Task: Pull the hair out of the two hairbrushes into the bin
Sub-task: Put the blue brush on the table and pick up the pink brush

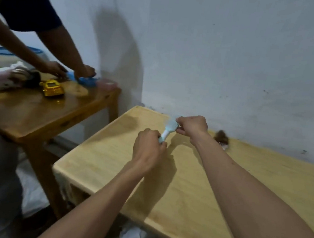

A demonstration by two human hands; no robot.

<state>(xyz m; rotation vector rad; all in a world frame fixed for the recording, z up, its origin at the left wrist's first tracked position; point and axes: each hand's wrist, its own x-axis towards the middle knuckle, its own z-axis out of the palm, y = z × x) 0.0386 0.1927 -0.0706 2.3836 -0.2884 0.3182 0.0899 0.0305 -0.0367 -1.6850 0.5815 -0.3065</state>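
Currently the left hand [148, 148] clenches the pale blue hairbrush [168, 131] handle, bracing it while the right hand [191, 124], at 1 o'clock, pinches at its bristles.

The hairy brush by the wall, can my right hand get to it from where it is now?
Probably yes. The right hand is pinching at the light blue brush, and the hairy brush lies just past that wrist with nothing between.
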